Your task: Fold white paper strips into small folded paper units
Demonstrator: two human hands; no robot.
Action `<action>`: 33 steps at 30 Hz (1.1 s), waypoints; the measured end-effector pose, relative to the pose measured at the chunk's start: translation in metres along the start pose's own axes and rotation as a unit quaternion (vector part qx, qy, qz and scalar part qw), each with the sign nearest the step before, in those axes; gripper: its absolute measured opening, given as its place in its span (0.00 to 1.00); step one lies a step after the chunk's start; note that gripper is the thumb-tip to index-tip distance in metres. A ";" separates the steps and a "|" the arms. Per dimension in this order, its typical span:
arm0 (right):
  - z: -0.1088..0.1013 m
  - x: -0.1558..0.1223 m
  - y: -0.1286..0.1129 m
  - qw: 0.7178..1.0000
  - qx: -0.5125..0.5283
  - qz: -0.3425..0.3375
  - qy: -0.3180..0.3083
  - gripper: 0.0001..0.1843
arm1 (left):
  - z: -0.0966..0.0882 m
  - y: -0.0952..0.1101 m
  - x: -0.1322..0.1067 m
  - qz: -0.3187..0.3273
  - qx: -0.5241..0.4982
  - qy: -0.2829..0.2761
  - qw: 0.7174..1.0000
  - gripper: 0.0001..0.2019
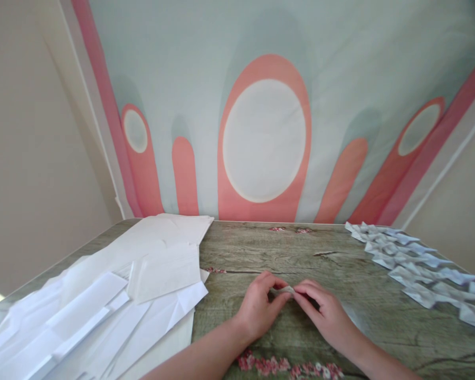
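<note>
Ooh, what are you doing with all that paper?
A person is pinching a small, pale, thin piece in the fingertip grip of the bare left hand and bare right hand, just above a grey-brown wood-patterned table. Too little of the piece shows to tell its shape. To the left lies a messy spread of flat and folded white paper sheets. To the right, small folded white paper pieces sit in zigzag rows.

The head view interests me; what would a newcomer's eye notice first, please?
Probably the large white oval on the backdrop, upper centre. Below it, the left hand and right hand pinch a small whitish piece over the table. White sheets lie at left; folded pieces at right.
</note>
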State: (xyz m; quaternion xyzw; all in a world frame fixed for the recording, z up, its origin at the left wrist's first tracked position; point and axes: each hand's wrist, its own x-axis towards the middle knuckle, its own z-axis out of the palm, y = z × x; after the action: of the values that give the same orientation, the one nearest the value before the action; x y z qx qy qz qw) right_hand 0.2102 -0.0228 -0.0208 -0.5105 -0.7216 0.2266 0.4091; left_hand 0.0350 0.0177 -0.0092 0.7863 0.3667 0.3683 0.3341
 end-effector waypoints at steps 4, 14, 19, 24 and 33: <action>0.001 0.000 0.000 1.000 -0.011 -0.011 -0.010 0.11 | -0.001 0.001 -0.001 0.001 0.003 -0.004 1.000 0.01; 0.000 -0.002 -0.002 0.998 -0.045 -0.037 -0.015 0.12 | -0.005 0.006 -0.001 0.042 0.058 -0.027 0.997 0.02; -0.002 0.000 -0.001 0.998 -0.057 -0.016 -0.003 0.13 | -0.003 0.001 0.000 0.024 0.020 -0.016 0.999 0.05; -0.002 0.001 0.005 0.999 -0.038 0.009 0.004 0.13 | -0.001 -0.002 0.001 0.001 0.023 0.015 1.000 0.06; -0.001 0.001 0.004 1.000 -0.011 0.003 0.004 0.12 | -0.002 -0.005 0.001 -0.005 0.034 0.010 0.999 0.06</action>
State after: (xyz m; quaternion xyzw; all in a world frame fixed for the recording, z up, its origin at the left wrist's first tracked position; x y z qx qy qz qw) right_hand 0.2134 -0.0206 -0.0228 -0.5182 -0.7205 0.2181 0.4059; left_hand 0.0322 0.0214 -0.0122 0.7918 0.3858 0.3616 0.3057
